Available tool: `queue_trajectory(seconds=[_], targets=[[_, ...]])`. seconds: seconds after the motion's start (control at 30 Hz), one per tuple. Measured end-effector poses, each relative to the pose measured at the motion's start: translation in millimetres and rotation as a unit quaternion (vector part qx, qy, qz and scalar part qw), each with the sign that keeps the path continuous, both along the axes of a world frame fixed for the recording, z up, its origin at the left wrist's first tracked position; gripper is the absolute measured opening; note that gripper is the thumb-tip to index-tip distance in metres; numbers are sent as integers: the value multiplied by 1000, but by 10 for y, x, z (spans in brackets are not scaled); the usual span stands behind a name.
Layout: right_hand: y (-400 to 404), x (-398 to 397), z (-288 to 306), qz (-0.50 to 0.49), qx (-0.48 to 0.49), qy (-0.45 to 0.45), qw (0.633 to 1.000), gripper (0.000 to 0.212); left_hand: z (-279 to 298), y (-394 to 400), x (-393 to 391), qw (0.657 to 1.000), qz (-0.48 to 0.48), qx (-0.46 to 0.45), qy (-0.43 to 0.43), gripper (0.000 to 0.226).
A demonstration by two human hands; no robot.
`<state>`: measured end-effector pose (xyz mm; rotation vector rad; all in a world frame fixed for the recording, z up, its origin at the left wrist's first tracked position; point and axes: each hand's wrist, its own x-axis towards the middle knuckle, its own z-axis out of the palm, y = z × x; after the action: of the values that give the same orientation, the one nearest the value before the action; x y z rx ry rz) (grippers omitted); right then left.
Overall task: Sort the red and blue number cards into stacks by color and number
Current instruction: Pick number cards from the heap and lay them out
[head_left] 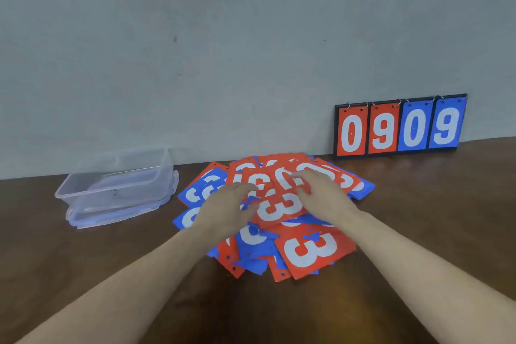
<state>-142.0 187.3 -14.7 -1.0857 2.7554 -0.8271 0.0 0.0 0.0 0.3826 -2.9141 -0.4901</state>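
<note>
A loose, overlapping pile of red and blue rectangular number cards with white digits [275,215] lies spread on a dark brown wooden desk [418,218], close to a pale grey wall [223,36]. Both hands lie on top of the pile, palms down. The left hand [223,209] rests on its left half with the fingers relaxed and slightly bent. The right hand [324,194] rests on the right half, fingers extended over red cards near the back. Between the two hands lies a red card showing a 3 [279,208], touched at its edges by both; neither hand plainly grips it. Another red 3 card [312,253] lies at the near edge. To the left of the pile sits a clear plastic box on its lid [117,184]. To the right, a black-framed flip scoreboard reading 0909 [399,127] leans against the wall.
</note>
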Motion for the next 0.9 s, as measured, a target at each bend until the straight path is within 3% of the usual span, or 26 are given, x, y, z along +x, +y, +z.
queue_trajectory(seconds=[0.1,0.3,0.4,0.5,0.6,0.67,0.77,0.9], targets=[[-215,-203,-53,-59,-13,1,998,38,-107,-213,-292,998,-43,21,28,48],[-434,-281,-237,-70,94,24,993,40,-419,-135,-700,986,-154,-47,-36,84],[-469,-213,-336,-57,145,59,986,61,-495,-147,-720,981,-174,-67,-55,83],[-472,-175,-337,-66,187,84,977,70,-457,-202,-719,984,-159,-62,-40,74],[-482,-102,-292,-113,183,98,972,53,-390,-309,-667,983,-162,-82,19,40],[-494,-25,-238,-153,159,77,972,48,-370,-401,-592,986,-166,-14,23,22],[-480,87,-208,-163,94,29,982,49,-346,-564,-448,988,-132,80,18,14],[-497,218,-308,-143,169,38,974,51,-325,-883,-255,982,-74,170,32,14]])
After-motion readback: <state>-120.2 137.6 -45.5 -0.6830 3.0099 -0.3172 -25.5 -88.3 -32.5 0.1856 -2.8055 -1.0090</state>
